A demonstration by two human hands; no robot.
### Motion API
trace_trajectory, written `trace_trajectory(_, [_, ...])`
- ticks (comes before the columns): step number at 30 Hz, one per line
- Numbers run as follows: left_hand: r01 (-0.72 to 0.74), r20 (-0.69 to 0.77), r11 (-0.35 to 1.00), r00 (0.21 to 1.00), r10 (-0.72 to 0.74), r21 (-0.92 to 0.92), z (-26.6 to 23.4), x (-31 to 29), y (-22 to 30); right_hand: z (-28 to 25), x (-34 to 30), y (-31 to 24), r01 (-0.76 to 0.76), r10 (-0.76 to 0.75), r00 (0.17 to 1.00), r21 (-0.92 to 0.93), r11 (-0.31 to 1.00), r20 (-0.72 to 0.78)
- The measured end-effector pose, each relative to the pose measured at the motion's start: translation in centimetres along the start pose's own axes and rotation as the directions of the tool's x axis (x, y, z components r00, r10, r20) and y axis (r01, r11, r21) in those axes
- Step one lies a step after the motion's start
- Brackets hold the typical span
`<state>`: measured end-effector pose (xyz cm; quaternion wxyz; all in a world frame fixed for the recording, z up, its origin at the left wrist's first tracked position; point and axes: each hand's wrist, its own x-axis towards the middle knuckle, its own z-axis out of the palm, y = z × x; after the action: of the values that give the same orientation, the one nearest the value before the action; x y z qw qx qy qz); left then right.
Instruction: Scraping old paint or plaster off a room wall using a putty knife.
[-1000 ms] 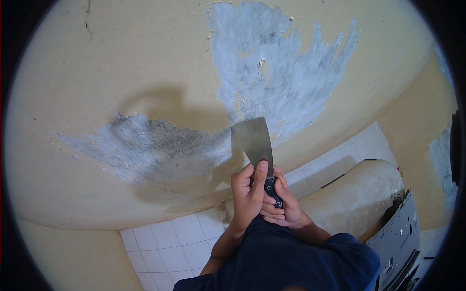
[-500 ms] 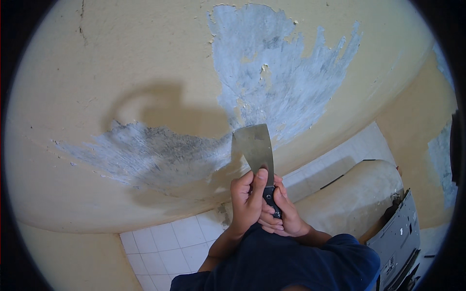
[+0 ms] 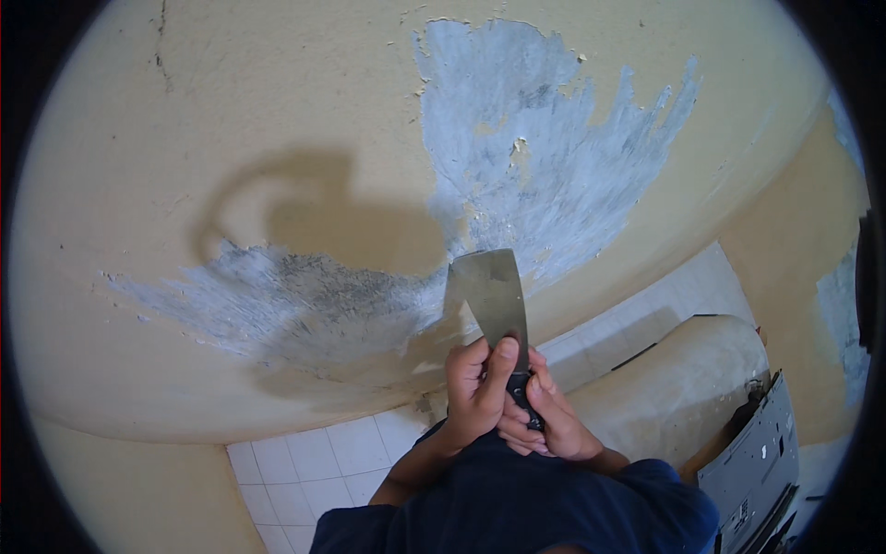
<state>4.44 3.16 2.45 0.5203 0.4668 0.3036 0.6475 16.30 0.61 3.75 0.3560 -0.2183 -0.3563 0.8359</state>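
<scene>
Several grey patches (image 3: 563, 148) on beige walls (image 3: 277, 83), scraper (image 3: 494, 295) close, white tiles (image 3: 314, 452) nearby.

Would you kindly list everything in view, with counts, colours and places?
scraper: one, grey and black, centre
walls: several sections, cream, above and at both sides
bare patches: several, pale grey, on the walls
crack: one, dark, upper left
shadow: one, brownish, left of the scraper
tiles: several, white, lower left
rounded object: one, beige, lower right
slotted panel: one, grey, lower right
shirt: one, navy, bottom
hands: two, bare, gripping the scraper
</scene>
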Motion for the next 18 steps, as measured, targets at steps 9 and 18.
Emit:
trace_trajectory(9, [0.007,-0.105,1.0,0.994,-0.005,0.02,1.0,0.3,-1.1,-2.0,0.9,-0.1,0.076,-0.082,0.995,0.101,0.992,0.056])
trace_trajectory(18, [0.027,-0.095,0.997,0.995,-0.019,0.074,1.2,0.1,-0.1,-2.3,1.1,0.9,0.024,-0.035,0.998,0.192,0.981,0.053])
